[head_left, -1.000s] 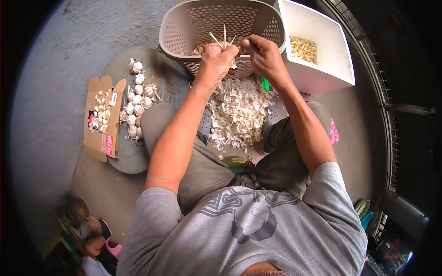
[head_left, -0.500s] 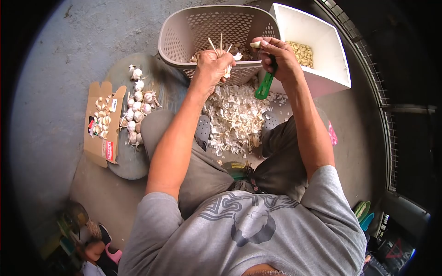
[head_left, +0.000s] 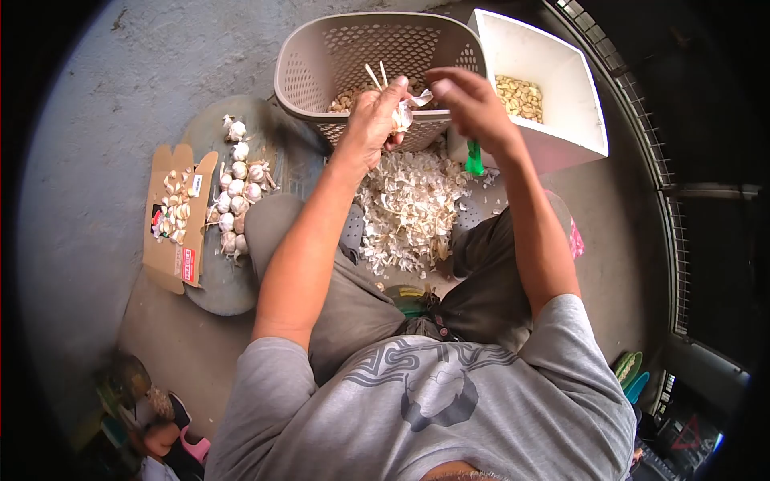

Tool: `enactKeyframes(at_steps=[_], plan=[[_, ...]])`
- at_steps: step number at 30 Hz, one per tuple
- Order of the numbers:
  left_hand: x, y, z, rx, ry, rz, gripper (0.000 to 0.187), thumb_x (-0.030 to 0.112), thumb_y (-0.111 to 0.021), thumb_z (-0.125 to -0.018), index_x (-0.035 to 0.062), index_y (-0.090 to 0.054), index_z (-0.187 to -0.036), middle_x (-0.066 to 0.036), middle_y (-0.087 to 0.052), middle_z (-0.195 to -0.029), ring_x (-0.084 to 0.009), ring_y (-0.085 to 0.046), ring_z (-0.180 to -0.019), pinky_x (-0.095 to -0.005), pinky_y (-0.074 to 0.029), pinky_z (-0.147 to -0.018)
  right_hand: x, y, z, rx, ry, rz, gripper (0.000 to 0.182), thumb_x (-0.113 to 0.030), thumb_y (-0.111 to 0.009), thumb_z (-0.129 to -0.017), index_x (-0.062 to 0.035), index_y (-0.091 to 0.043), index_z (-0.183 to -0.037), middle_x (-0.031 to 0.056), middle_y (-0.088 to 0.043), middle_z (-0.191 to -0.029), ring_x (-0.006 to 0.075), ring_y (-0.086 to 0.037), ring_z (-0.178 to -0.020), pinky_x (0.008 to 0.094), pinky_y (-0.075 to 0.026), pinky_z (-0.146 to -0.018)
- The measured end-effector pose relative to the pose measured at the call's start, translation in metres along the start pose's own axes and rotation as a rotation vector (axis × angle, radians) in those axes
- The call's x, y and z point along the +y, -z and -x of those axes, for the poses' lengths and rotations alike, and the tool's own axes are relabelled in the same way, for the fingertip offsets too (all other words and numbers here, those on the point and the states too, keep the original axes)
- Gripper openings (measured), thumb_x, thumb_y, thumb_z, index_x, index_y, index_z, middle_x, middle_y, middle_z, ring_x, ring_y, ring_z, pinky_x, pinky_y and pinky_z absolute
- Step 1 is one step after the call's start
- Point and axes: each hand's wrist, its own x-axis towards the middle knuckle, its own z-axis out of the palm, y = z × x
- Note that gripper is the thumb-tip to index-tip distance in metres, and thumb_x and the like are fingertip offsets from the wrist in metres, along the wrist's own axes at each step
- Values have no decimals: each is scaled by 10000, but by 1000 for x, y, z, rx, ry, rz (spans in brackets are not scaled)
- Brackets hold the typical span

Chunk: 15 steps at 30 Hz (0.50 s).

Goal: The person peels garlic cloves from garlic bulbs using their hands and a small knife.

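Observation:
My left hand (head_left: 370, 124) is closed on garlic (head_left: 403, 118) with loose papery skin, over the front rim of the basket. Thin pale stems (head_left: 375, 76) stick up past the fingers. Close beside it on the right, my right hand (head_left: 479, 112) is wrapped around a knife with a green handle (head_left: 475, 159), which pokes out below the palm. The blade is hidden, and motion smears the fingertips. Behind the hands, the brown plastic basket (head_left: 301, 76) holds many garlic cloves (head_left: 345, 100). Peeled cloves (head_left: 520, 100) lie in the white box (head_left: 553, 60) to the right.
Garlic skins (head_left: 409, 204) are heaped on the floor between my feet. At left, whole garlic bulbs (head_left: 235, 188) rest on a round grey surface (head_left: 216, 301), next to an opened cardboard box (head_left: 164, 268) with garlic pieces on it. A wire mesh (head_left: 674, 232) runs along the right side.
The right hand has moved slightly left and down toward the garlic, its knife handle turning more upright. The clove at its fingertips no longer shows. The left hand has stayed nearly in place.

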Motion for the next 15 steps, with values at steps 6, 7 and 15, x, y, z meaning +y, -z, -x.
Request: enactKeyframes(at_steps=[6, 7, 15], plan=[[-10, -2, -4, 127, -72, 22, 523, 616, -572, -992, 96, -617, -955, 17, -595, -727, -42, -518, -539, -200, -352, -386, -1, -42, 8, 7, 333, 300, 202, -117, -705, -952, 30, -686, -1088, 126, -732, -876, 181, -714, -821, 332, -557, -757], [-7, -1, -4, 125, -69, 1, 529, 621, -571, -989, 96, -618, -948, 18, -593, -718, -41, -518, -537, -198, -350, -385, -1, -42, 8, 19, 350, 274, 181, -113, -704, -951, 32, -686, -1058, 126, -726, -860, 176, -706, -804, 329, -550, -742], [1, 7, -12, 210, -64, 82, 546, 613, -564, -996, 76, -621, -911, 3, -581, -683, -71, -490, -477, -210, -327, -385, 1, -13, 7, -227, 309, 412, 116, -87, -696, -920, 17, -688, -972, 123, -698, -797, 170, -633, -710, 353, -524, -684]])
